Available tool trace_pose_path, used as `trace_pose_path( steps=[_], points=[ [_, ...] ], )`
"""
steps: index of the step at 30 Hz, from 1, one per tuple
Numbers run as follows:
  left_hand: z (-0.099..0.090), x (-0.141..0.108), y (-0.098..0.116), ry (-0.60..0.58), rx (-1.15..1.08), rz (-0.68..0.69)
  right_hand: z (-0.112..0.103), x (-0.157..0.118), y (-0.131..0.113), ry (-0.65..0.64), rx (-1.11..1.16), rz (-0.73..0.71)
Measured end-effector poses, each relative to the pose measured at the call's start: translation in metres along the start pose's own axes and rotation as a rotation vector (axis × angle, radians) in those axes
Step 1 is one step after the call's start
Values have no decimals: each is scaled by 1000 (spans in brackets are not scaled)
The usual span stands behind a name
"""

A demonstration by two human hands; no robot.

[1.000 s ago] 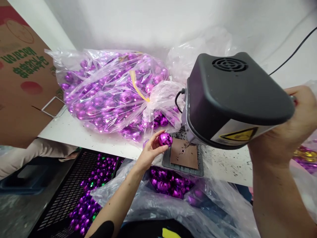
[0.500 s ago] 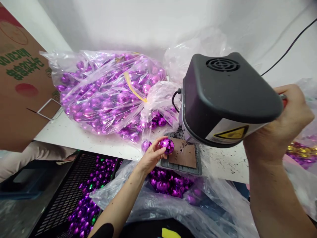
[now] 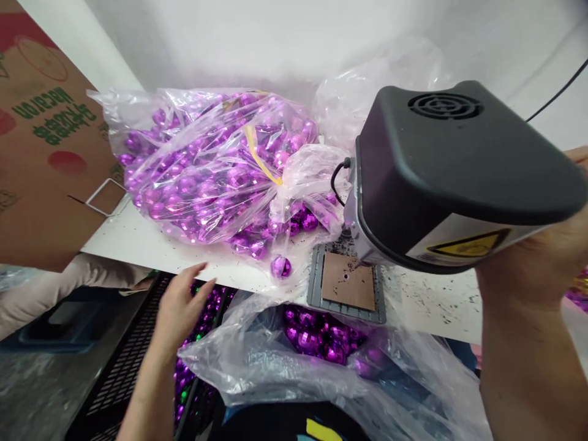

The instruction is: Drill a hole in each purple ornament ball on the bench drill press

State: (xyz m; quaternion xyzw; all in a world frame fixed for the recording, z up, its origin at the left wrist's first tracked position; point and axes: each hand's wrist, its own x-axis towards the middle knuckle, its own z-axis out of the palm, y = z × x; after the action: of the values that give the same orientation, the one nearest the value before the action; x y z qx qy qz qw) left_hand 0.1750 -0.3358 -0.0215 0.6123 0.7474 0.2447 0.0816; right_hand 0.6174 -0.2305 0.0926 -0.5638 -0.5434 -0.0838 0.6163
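My left hand (image 3: 181, 303) is over the black basket at lower left, thumb and fingers apart, with nothing in it. Purple mirrored balls (image 3: 212, 306) lie in the basket beneath it. At right, my right hand (image 3: 535, 257) is up against the far side of a black-topped bench drill press (image 3: 459, 159), closed on its handle; the machine's housing hides most of the fingers. Under the drill head, a brown board (image 3: 348, 282) with a small hole sits on the grey base plate (image 3: 316, 288). A single purple ball (image 3: 280, 267) rests on the white table left of the plate.
A tied clear bag (image 3: 206, 171) full of purple balls covers the back of the table. An open plastic bag (image 3: 257, 361) with more balls hangs at the front edge. A cardboard box (image 3: 41, 153) stands at left, above another person's leg (image 3: 92, 275). Dark shavings litter the tabletop.
My left hand has moved left and down from the base plate to the basket, and the purple ball is no longer in its fingers. The view has shifted slightly left.
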Motion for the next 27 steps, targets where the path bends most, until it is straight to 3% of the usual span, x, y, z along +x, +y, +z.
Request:
trace_pose_path(
  steps=[3,5,7,9,11,13,16,18,20,23,27],
  points=[
    [46,3,74,-199,-134,359,-1,1,3,-20,-9,-26],
    [72,11,111,-273,50,557,-2,1,4,-39,-2,-28],
    [88,21,126,-340,310,596,-3,1,3,-47,1,-36],
    [95,33,125,-405,474,520,-3,1,2,-47,4,-49],
    [96,41,119,-449,444,437,-3,0,2,-41,3,-59],
    [93,45,116,-447,196,372,-3,-1,2,-34,3,-62],
    [88,41,123,-444,-469,176,-3,-2,2,-44,18,-60],
    [87,36,132,-531,-918,-7,-4,-2,2,-53,30,-58],
    [90,32,141,-690,-1250,-158,-4,-2,1,-47,23,-56],
    [100,28,151,-908,-1510,-304,-4,-1,1,-39,-1,-53],
    [114,24,157,-1038,-1606,-409,-4,1,-3,-64,13,-6]
  ],
)
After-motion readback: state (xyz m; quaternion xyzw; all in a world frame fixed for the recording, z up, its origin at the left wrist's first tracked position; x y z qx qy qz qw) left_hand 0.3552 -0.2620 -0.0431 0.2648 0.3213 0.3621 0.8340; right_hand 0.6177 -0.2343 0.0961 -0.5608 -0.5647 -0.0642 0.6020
